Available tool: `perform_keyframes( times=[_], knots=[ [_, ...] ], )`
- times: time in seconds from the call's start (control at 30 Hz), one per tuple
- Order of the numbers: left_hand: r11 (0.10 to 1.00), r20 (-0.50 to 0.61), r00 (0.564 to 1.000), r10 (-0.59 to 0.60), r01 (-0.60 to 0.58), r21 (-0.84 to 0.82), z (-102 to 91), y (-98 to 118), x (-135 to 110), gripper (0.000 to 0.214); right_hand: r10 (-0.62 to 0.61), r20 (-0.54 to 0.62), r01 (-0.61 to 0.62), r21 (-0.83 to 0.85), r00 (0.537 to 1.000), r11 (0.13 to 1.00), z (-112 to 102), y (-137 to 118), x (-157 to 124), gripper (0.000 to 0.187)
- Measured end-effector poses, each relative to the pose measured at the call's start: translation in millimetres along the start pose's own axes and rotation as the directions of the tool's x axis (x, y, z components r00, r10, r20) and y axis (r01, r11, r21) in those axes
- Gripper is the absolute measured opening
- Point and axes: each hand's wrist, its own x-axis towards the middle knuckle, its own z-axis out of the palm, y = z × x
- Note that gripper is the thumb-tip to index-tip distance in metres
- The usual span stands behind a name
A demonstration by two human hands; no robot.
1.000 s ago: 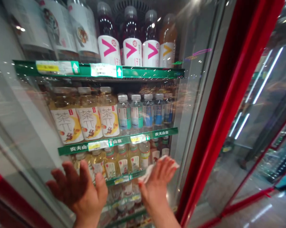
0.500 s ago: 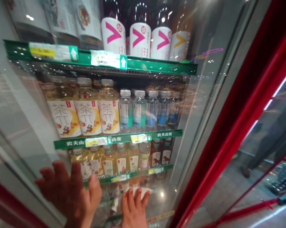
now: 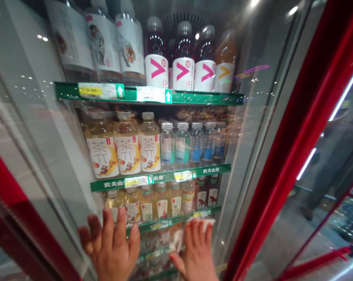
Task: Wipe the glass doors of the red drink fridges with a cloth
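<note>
left hand (image 3: 113, 249): flat on the glass door (image 3: 47, 156), fingers spread, palm pressed, holds nothing
right hand (image 3: 197, 253): flat on the same glass, fingers together, pinning a white cloth (image 3: 179, 236) against the pane; cloth sticks out past the fingertips and at the thumb side
hands: apart, side by side at the bottom of the door, both touching glass
cloth position: low on the door, in front of the third shelf edge, under the right palm
door frame (image 3: 296, 136): red, runs diagonally just right of the right hand
lowest visible shelf: small bottles behind the hands, blurred, contents cannot tell
third shelf (image 3: 176, 220): green strip, row of small bottles (image 3: 161, 203) with pale yellow drink, two darker red-label bottles at the right end
second shelf (image 3: 161, 177): green strip with white characters; three big tea bottles (image 3: 126, 146) with amber liquid at left, five small clear water bottles (image 3: 191, 142) with blue-green labels at right
top shelf (image 3: 147, 93): green strip, price tags with white arrows; large white-label bottles (image 3: 103, 39) at left, three dark red drink bottles (image 3: 180, 58) with pink marks, one orange bottle (image 3: 225, 62) at right end
far right: second glass panel with reflections, light strips, a person's legs, blurred
</note>
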Motion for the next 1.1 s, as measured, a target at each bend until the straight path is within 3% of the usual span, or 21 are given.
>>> perform_keyframes(
  times=[0.03, 0.1, 0.13, 0.17, 0.2, 0.27, 0.3, 0.33, 0.4, 0.43, 0.5, 0.57, 0.63, 0.67, 0.73, 0.8, 0.83, 0.87, 0.97, 1.03, 1.1],
  knots=[
    [1.000, -0.003, 1.000, -0.003, 0.003, 0.005, 1.2, 0.8, -0.5, 0.085, 0.162, -0.025, -0.162, 0.012, 0.986, 0.987, -2.9, 15.8, 3.9, 0.094],
    [1.000, -0.020, 1.000, -0.009, 0.009, 0.003, 2.0, 2.9, -0.5, 0.085, 0.479, -0.077, -0.473, 0.080, 0.875, 0.877, -10.7, 47.3, 27.5, 0.088],
    [1.000, -0.033, 0.999, -0.013, 0.013, -0.003, 1.3, 3.9, 0.4, 0.085, 0.547, -0.107, -0.536, 0.117, 0.830, 0.836, -15.0, 56.1, 44.6, 0.087],
    [1.000, -0.048, 0.999, -0.016, 0.016, -0.010, -0.2, 4.5, 1.9, 0.085, 0.546, -0.135, -0.530, 0.137, 0.827, 0.837, -18.9, 57.2, 62.1, 0.088],
    [1.000, -0.059, 0.998, -0.023, 0.022, -0.020, -2.6, 4.5, 3.8, 0.084, 0.472, -0.151, -0.455, 0.136, 0.869, 0.880, -22.2, 50.7, 77.5, 0.092],
    [0.998, -0.057, 0.998, -0.034, 0.030, -0.057, -9.0, 1.9, 8.0, 0.080, 0.138, -0.147, -0.126, 0.090, 0.979, 0.988, -25.8, 23.0, 95.8, 0.102],
    [0.996, -0.052, 0.998, -0.038, 0.033, -0.084, -12.2, -0.7, 10.0, 0.077, -0.067, -0.137, 0.075, 0.056, 0.988, 0.996, -26.2, 8.5, 97.9, 0.105],
    [0.993, -0.049, 0.998, -0.051, 0.046, -0.107, -14.9, -4.0, 11.5, 0.074, -0.238, -0.131, 0.243, 0.020, 0.962, 0.970, -26.1, -1.8, 96.7, 0.106],
    [0.987, -0.032, 0.995, -0.093, 0.088, -0.132, -16.8, -11.1, 12.8, 0.071, -0.357, -0.129, 0.354, -0.043, 0.925, 0.934, -26.8, -0.8, 91.6, 0.101],
    [0.987, -0.023, 0.995, -0.101, 0.097, -0.129, -15.8, -14.2, 12.7, 0.071, -0.292, -0.133, 0.286, -0.060, 0.947, 0.956, -28.9, 10.7, 92.1, 0.098],
    [0.989, -0.019, 0.994, -0.104, 0.102, -0.106, -11.3, -17.8, 12.1, 0.071, -0.002, -0.152, -0.004, -0.041, 0.988, 0.999, -37.1, 44.1, 105.5, 0.091],
    [0.992, -0.026, 0.996, -0.090, 0.087, -0.095, -6.3, -18.0, 11.7, 0.071, 0.283, -0.189, -0.285, 0.019, 0.940, 0.958, -47.2, 66.9, 132.2, 0.086],
    [0.989, -0.027, 0.993, -0.116, 0.113, -0.099, -4.0, -16.7, 12.0, 0.069, 0.337, -0.221, -0.335, 0.048, 0.915, 0.941, -52.4, 60.1, 156.3, 0.085],
    [0.987, -0.021, 0.992, -0.127, 0.124, -0.105, -4.0, -16.1, 12.4, 0.068, 0.249, -0.222, -0.248, 0.036, 0.943, 0.968, -52.4, 46.4, 162.6, 0.086],
    [0.984, -0.021, 0.990, -0.137, 0.134, -0.120, -5.1, -15.5, 12.9, 0.066, -0.137, -0.186, 0.134, -0.027, 0.973, 0.991, -49.5, 12.9, 163.1, 0.084],
    [0.983, -0.033, 0.990, -0.134, 0.129, -0.129, -6.0, -15.9, 12.5, 0.065, -0.520, -0.123, 0.512, -0.090, 0.845, 0.854, -48.7, -5.3, 158.8, 0.080],
    [0.984, -0.042, 0.990, -0.131, 0.125, -0.131, -5.8, -16.2, 11.7, 0.065, -0.604, -0.102, 0.594, -0.112, 0.791, 0.797, -51.0, -3.0, 160.6, 0.077],
    [0.984, -0.047, 0.990, -0.130, 0.123, -0.129, -5.1, -16.5, 10.6, 0.065, -0.608, -0.094, 0.596, -0.126, 0.788, 0.793, -55.6, 6.7, 167.4, 0.073],
    [0.987, -0.061, 0.990, -0.127, 0.120, -0.110, -0.7, -16.8, 6.4, 0.069, -0.270, -0.157, 0.258, -0.093, 0.950, 0.962, -79.3, 55.1, 215.5, 0.072],
    [0.989, -0.077, 0.990, -0.120, 0.113, -0.090, 2.7, -16.9, 4.4, 0.073, -0.028, -0.228, 0.018, -0.047, 0.973, 0.999, -93.6, 71.3, 250.3, 0.075],
    [0.992, -0.102, 0.989, -0.109, 0.102, -0.073, 5.4, -17.6, 3.6, 0.075, -0.058, -0.253, 0.052, -0.031, 0.966, 0.998, -98.6, 60.3, 266.9, 0.077]
  ],
)
